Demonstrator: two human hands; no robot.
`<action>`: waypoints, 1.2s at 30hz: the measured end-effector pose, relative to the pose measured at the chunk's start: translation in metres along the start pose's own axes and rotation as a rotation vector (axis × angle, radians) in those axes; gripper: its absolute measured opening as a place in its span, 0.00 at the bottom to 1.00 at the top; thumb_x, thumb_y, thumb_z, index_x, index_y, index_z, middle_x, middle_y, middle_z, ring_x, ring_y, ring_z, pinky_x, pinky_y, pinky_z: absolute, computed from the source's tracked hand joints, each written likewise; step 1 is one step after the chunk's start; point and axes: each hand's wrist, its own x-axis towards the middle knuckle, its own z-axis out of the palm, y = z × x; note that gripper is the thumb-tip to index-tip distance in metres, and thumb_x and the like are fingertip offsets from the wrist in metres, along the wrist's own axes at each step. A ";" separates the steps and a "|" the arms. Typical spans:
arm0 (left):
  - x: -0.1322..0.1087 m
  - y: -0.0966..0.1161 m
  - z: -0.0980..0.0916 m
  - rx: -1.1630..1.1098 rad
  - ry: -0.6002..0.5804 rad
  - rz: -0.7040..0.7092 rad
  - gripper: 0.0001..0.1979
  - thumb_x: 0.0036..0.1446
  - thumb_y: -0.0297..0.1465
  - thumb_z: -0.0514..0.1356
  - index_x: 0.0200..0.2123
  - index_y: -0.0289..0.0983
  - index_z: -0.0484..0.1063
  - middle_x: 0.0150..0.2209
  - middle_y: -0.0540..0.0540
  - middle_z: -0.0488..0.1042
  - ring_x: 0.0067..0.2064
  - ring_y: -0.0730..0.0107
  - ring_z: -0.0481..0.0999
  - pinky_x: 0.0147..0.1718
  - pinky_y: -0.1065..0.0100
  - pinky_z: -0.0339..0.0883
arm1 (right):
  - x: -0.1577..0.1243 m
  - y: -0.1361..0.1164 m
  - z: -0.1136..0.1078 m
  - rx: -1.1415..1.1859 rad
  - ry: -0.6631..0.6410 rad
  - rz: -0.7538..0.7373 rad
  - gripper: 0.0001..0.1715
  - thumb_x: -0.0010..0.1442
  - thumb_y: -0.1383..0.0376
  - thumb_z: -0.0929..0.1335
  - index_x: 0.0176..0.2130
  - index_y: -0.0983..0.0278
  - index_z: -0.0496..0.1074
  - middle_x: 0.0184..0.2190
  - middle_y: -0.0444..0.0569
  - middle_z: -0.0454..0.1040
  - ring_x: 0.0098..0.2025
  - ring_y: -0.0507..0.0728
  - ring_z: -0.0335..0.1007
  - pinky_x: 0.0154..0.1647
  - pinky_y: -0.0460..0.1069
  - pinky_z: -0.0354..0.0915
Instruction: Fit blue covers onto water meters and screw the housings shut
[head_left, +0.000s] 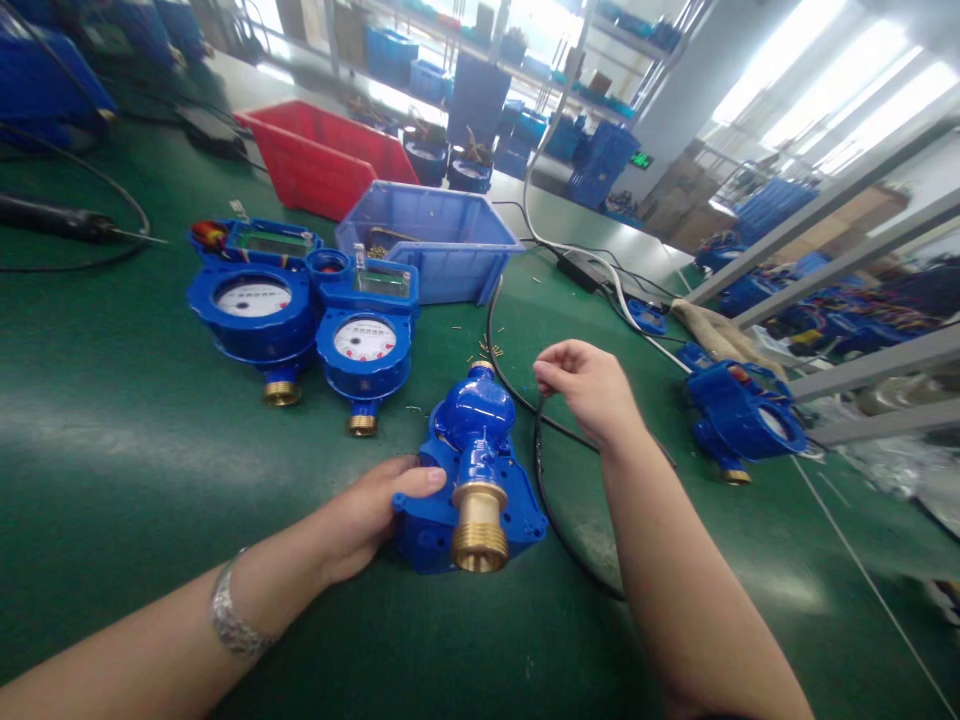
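A blue water meter [475, 470] lies face down on the green table, its brass threaded end pointing toward me. My left hand [371, 512] grips its left side, thumb laid over the casing. Just beyond and right of the meter, my right hand [589, 388] is pinched shut on something too small to make out, close to a black cable [541, 470]. Small brass screws [486, 350] lie scattered behind the meter.
Two blue meters [255, 305] [365, 340] stand face up at the left, a blue bin [431, 240] and a red bin [322, 155] behind them. Another meter [739, 410] lies at the right. A black screwdriver [67, 222] rests far left. Metal rails cross the right side.
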 end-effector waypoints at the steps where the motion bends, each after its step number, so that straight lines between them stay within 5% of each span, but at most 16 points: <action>1: 0.000 0.000 0.001 0.002 0.009 0.003 0.25 0.43 0.39 0.66 0.43 0.31 0.71 0.39 0.39 0.78 0.41 0.56 0.77 0.43 0.61 0.66 | -0.019 -0.007 -0.007 0.042 0.006 -0.023 0.04 0.50 0.68 0.70 0.27 0.65 0.70 0.20 0.42 0.68 0.23 0.50 0.65 0.28 0.47 0.64; 6: -0.002 -0.006 0.005 -0.015 0.043 0.035 0.27 0.42 0.40 0.67 0.43 0.30 0.71 0.41 0.37 0.78 0.43 0.54 0.76 0.45 0.59 0.66 | -0.116 -0.017 -0.020 0.269 0.022 -0.050 0.04 0.46 0.65 0.74 0.28 0.61 0.76 0.24 0.46 0.74 0.27 0.54 0.71 0.30 0.48 0.69; 12: -0.002 -0.013 0.009 -0.053 0.056 0.101 0.23 0.43 0.39 0.66 0.41 0.30 0.72 0.38 0.39 0.79 0.41 0.56 0.77 0.41 0.62 0.68 | -0.178 -0.004 0.026 0.545 0.034 0.200 0.07 0.46 0.65 0.75 0.30 0.60 0.77 0.24 0.47 0.77 0.27 0.54 0.74 0.30 0.46 0.71; 20: -0.006 -0.010 0.013 -0.053 0.053 0.117 0.16 0.45 0.36 0.65 0.35 0.29 0.73 0.29 0.42 0.78 0.32 0.64 0.76 0.32 0.67 0.66 | -0.184 -0.010 0.086 0.616 0.241 0.132 0.02 0.51 0.66 0.72 0.27 0.62 0.75 0.23 0.43 0.71 0.22 0.49 0.67 0.25 0.44 0.65; 24: -0.006 -0.011 0.011 -0.044 0.067 0.120 0.15 0.46 0.35 0.64 0.34 0.30 0.72 0.28 0.44 0.77 0.29 0.66 0.74 0.30 0.68 0.65 | -0.181 -0.016 0.089 0.469 0.206 0.217 0.07 0.52 0.62 0.70 0.27 0.65 0.74 0.16 0.44 0.70 0.19 0.51 0.66 0.22 0.45 0.64; 36: -0.002 -0.013 0.009 -0.019 0.067 0.113 0.22 0.43 0.38 0.65 0.39 0.29 0.71 0.32 0.42 0.78 0.32 0.65 0.75 0.33 0.68 0.66 | -0.181 -0.031 0.083 0.387 0.183 0.255 0.14 0.48 0.61 0.71 0.34 0.65 0.68 0.16 0.41 0.70 0.19 0.51 0.68 0.23 0.43 0.64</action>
